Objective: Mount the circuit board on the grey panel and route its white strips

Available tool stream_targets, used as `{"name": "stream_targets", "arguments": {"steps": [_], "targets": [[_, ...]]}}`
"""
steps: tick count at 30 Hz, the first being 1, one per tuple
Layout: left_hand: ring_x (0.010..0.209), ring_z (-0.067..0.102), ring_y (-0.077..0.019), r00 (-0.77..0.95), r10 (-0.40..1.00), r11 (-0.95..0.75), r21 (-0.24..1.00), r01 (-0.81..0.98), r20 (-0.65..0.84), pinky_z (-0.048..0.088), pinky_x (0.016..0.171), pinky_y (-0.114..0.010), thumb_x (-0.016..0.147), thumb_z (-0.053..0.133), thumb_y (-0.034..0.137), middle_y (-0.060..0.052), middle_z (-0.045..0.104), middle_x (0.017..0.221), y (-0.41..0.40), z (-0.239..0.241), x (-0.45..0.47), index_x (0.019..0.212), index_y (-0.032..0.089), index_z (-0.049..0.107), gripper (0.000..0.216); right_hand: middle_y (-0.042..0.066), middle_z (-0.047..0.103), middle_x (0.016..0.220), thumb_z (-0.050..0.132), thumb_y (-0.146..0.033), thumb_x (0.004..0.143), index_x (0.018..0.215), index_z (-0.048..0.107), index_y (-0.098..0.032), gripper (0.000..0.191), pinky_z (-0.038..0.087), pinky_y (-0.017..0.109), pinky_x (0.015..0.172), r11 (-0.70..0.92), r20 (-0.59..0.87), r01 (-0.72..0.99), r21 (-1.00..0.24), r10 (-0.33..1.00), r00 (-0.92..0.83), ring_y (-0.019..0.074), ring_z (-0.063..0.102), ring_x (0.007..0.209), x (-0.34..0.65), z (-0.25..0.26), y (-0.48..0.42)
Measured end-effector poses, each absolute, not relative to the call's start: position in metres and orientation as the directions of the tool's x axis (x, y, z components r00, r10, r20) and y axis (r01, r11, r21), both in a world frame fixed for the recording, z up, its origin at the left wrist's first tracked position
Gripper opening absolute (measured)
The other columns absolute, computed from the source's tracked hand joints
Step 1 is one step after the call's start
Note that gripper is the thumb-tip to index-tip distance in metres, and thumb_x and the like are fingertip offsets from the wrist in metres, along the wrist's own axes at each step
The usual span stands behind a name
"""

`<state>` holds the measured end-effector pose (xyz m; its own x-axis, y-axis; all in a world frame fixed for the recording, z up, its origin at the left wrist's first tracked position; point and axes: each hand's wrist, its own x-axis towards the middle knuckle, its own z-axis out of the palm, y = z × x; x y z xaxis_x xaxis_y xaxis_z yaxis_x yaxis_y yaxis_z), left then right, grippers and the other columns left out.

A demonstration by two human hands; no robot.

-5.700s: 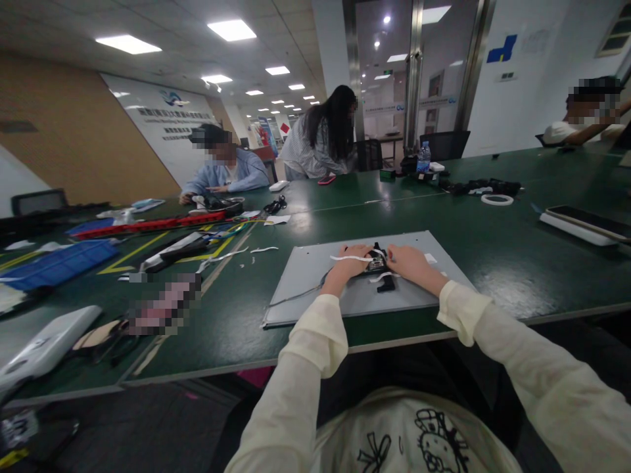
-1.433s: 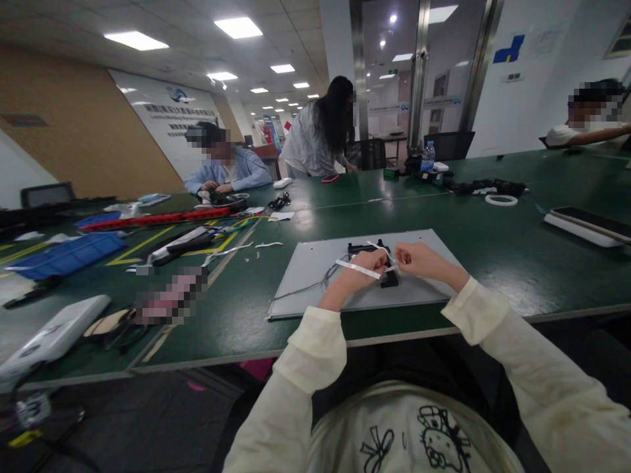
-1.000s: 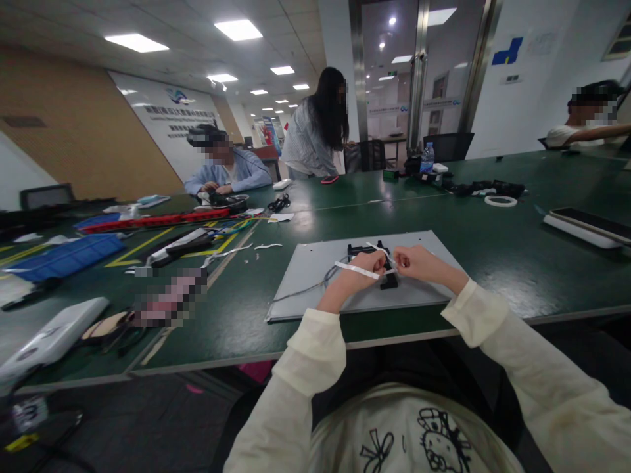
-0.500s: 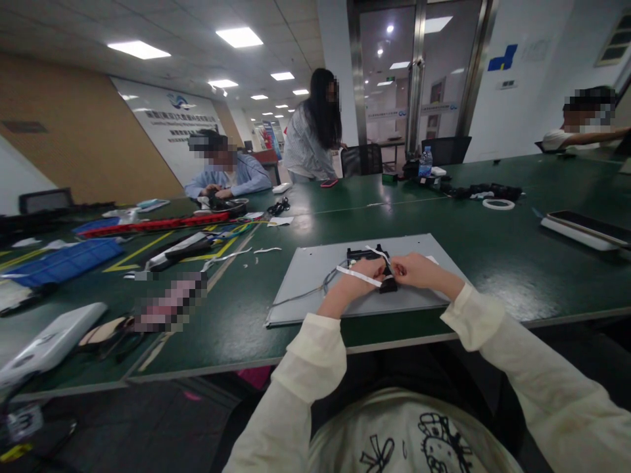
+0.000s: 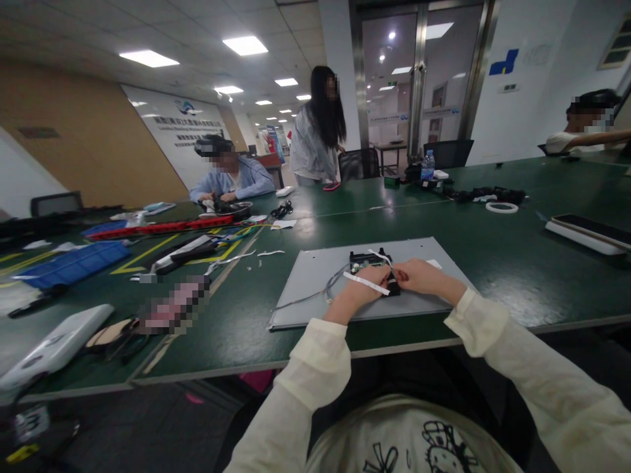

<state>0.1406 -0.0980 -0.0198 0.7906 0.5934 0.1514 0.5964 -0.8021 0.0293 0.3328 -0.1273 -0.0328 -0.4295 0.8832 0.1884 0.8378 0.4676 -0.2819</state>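
A black device (image 5: 355, 259) with an exposed green circuit board (image 5: 367, 264) lies on a flat grey panel (image 5: 310, 282). My left hand (image 5: 362, 287) rests over its near side, fingers closed. One narrow white strip (image 5: 363, 282) crosses that hand and appears pinched in it; another length of white strip (image 5: 378, 255) runs over the device toward my fingertips. From the right, my right hand (image 5: 421, 276) meets the left at the device's right part, fingers pinched together. What its fingertips grip is hidden. A thin grey cable (image 5: 315, 293) trails left from the device.
The panel lies near the green table's (image 5: 236, 335) front edge. To the left are a blue tray (image 5: 79, 263), a red bar (image 5: 162, 227) and a white device (image 5: 59, 345). A tape ring (image 5: 501, 207) and bottle (image 5: 428, 165) stand farther right. Several people are around the table.
The view has shifted slightly. More of the circuit board shows beyond my left hand, and the white strip across that hand tilts a little more. Both hands stay at the device.
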Motion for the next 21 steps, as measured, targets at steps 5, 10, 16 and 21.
{"name": "stream_targets", "arguments": {"steps": [5,10,16,21], "targets": [[0.078,0.065,-0.0231,0.777,0.614,-0.785,0.004,0.619,0.143,0.046,0.071,-0.031,0.085,0.047,0.015,-0.009,0.068,0.086,-0.100,-0.018,0.142,0.096,0.018,0.060,0.017,0.001,0.061,0.069,0.056,-0.020,0.078,0.078,0.057,-0.020,0.001,0.027,0.024,0.056,0.464,0.178,0.846,-0.263,0.885,-0.430,0.0134,0.052,0.062,0.333,-0.031,-0.127],[0.080,0.066,-0.0230,0.762,0.638,-0.761,-0.061,0.646,0.111,0.048,0.071,-0.031,0.087,0.045,0.020,-0.009,0.069,0.088,-0.103,-0.015,0.143,0.099,0.018,0.060,0.019,0.001,0.062,0.070,0.054,-0.025,0.081,0.081,0.059,-0.020,0.006,0.026,0.024,0.056,0.436,0.148,0.877,-0.202,0.899,-0.412,0.0137,0.053,0.062,0.334,-0.029,-0.129],[0.085,0.067,-0.0244,0.721,0.689,-0.710,-0.135,0.691,0.070,0.050,0.074,-0.032,0.089,0.045,0.028,-0.009,0.069,0.090,-0.112,-0.004,0.140,0.102,0.018,0.061,0.022,0.000,0.061,0.070,0.054,-0.028,0.081,0.080,0.058,-0.021,0.008,0.025,0.025,0.056,0.386,0.131,0.913,-0.132,0.920,-0.370,0.0141,0.054,0.064,0.342,-0.030,-0.129],[0.084,0.067,-0.0247,0.688,0.724,-0.678,-0.131,0.724,0.052,0.050,0.074,-0.033,0.086,0.048,0.025,-0.009,0.070,0.088,-0.118,0.005,0.135,0.100,0.018,0.062,0.021,0.000,0.061,0.073,0.051,-0.027,0.085,0.082,0.056,-0.021,0.009,0.029,0.024,0.059,0.358,0.145,0.927,-0.113,0.929,-0.341,0.0137,0.054,0.066,0.348,-0.034,-0.132]]}}
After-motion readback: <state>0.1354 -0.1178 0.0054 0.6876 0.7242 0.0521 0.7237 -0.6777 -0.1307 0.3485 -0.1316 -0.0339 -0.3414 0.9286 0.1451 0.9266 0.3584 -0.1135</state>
